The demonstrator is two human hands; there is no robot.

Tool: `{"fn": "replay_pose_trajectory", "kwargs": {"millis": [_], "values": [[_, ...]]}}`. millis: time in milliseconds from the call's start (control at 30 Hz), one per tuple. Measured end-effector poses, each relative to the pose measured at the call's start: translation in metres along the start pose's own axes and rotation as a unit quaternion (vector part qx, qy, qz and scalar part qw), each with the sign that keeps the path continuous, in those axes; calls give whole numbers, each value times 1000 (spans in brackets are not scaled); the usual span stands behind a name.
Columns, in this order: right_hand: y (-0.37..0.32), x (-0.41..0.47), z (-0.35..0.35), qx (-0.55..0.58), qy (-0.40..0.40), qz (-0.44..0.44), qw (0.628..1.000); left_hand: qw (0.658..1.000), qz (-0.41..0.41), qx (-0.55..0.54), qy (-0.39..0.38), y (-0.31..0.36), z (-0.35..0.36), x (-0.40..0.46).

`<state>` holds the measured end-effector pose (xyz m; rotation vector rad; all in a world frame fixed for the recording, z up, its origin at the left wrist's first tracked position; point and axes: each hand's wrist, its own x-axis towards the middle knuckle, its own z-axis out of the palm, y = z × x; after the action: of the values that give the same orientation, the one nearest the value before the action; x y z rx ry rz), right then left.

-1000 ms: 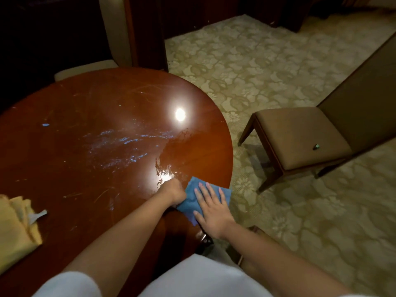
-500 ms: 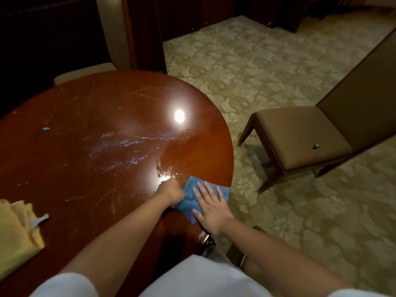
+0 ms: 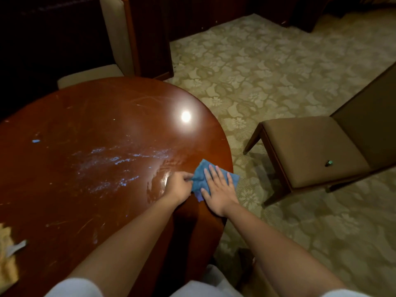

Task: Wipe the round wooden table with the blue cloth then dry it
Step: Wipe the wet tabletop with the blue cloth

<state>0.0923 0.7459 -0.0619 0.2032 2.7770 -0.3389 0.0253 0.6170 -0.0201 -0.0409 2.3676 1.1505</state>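
Observation:
The round wooden table (image 3: 90,129) fills the left half of the view, glossy, with wet bluish streaks across its middle. The blue cloth (image 3: 200,173) lies at the table's right edge, one corner hanging just past the rim. My right hand (image 3: 217,189) presses flat on the cloth with straight fingers. My left hand (image 3: 179,186) pinches the cloth's left edge with curled fingers. A wet patch shines just left of my left hand.
A yellow cloth (image 3: 6,258) with a white tag lies at the table's near left edge. A brown chair (image 3: 310,153) stands on the patterned carpet to the right. A cream chair (image 3: 113,39) is behind the table, next to dark wooden furniture.
Both hands and the blue cloth have slid a little away from me along the table's right edge. The camera has tilted slightly.

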Motion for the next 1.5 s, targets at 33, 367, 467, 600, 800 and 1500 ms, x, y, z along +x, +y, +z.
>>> {"fn": "replay_pose_trajectory", "kwargs": {"millis": [33,367,467,600,800,1500], "values": [[3,4,-2,5,9,11,1000,1000,5,0,7,6,4,5],[15,62,-15,64,112,97,987,997,72,16,32,53,25,57],[13,76,-24,70,177,130,973,997,73,11,31,61,27,74],[21,103,-34,54,119,124,984,996,75,20,39,73,25,94],[25,131,-48,36,89,98,991,996,68,45,44,84,14,118],[-27,118,-36,-26,17,-145,989,967,-16,41,251,24,-23,47]]}}
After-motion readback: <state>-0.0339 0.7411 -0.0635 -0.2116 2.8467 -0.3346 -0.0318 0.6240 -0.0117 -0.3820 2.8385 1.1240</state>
